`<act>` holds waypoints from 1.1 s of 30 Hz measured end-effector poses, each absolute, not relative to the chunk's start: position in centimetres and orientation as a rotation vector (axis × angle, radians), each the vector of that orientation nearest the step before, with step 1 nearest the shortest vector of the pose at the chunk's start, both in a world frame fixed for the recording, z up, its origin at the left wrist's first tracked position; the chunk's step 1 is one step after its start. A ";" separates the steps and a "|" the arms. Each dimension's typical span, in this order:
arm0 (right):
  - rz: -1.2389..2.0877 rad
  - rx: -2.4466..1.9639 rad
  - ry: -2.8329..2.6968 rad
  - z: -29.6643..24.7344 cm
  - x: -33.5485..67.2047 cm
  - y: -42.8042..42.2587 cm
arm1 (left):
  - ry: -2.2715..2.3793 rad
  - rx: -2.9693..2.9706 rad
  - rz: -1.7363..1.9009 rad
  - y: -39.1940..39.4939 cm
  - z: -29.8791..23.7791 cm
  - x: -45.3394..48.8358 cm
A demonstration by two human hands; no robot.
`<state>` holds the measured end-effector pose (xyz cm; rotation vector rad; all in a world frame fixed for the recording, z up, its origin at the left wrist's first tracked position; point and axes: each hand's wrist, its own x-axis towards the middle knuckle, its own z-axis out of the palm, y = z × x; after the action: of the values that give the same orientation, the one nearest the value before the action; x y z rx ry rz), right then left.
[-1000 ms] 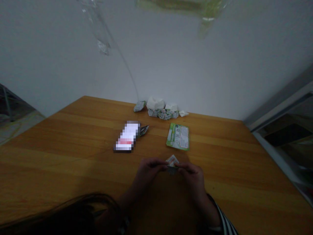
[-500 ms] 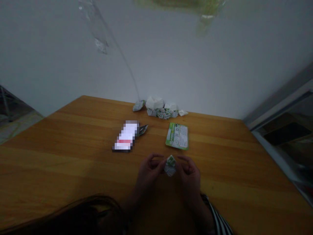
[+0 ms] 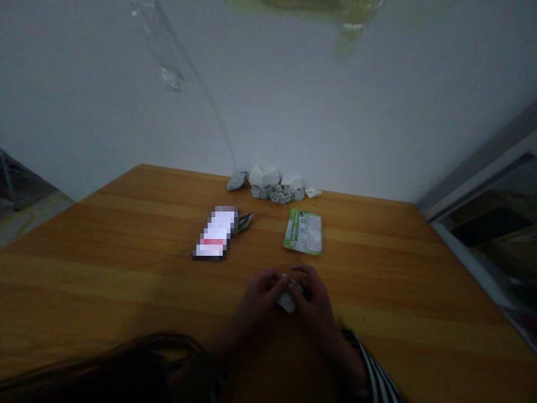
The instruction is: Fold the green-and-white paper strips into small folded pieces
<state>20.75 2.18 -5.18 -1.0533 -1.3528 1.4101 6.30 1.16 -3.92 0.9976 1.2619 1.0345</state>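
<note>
Between my two hands is a small piece of folded paper (image 3: 287,303), white with green and dark print. My left hand (image 3: 262,292) closes on its left side, thumb across the top. On the other side my right hand (image 3: 312,296) grips it with thumb and fingers, the index finger arched above. Fingers cover much of the paper, so its full shape is hidden. Just beyond my hands lies a green and white printed packet (image 3: 304,232), flat on the wooden table (image 3: 168,302).
A phone (image 3: 217,232) with a lit, blurred screen lies left of centre, beside a small dark foil-like wrapper (image 3: 244,222). Crumpled white tissue (image 3: 264,176) and folded printed papers (image 3: 282,193) sit against the wall, with a grey-green packet (image 3: 237,181) to their left.
My hands have come closer together, and the paper has tilted and dropped slightly toward me. My thumbs now cover its upper part.
</note>
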 end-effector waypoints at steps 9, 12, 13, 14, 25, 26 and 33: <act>1.056 -1.227 -1.393 -4.8 21.6 2.7 | 1.548 1.402 1.034 0.7 -2.7 6.3; 0.801 -1.210 -1.721 -5.2 21.6 2.4 | 1.368 1.412 0.957 0.4 -2.7 6.7; 0.778 -1.154 -1.836 -5.3 21.6 2.2 | 1.310 1.361 0.939 0.4 -2.9 6.8; 0.780 -1.080 -1.937 -5.3 21.6 2.1 | 1.290 1.297 0.943 0.4 -3.1 6.8; 1.013 -0.867 -1.856 -4.5 23.3 3.6 | 1.103 0.716 0.966 1.0 -3.7 5.7; 1.056 -0.864 -1.831 -4.8 23.4 3.6 | 1.092 0.730 0.929 0.9 -3.6 5.8; 1.190 -1.260 -1.363 -5.2 22.6 3.1 | 1.227 0.992 1.054 0.7 -2.6 6.0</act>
<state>22.58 3.09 -5.19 -1.2599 -1.3628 1.1897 5.96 0.75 -2.60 0.9917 1.2275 1.0544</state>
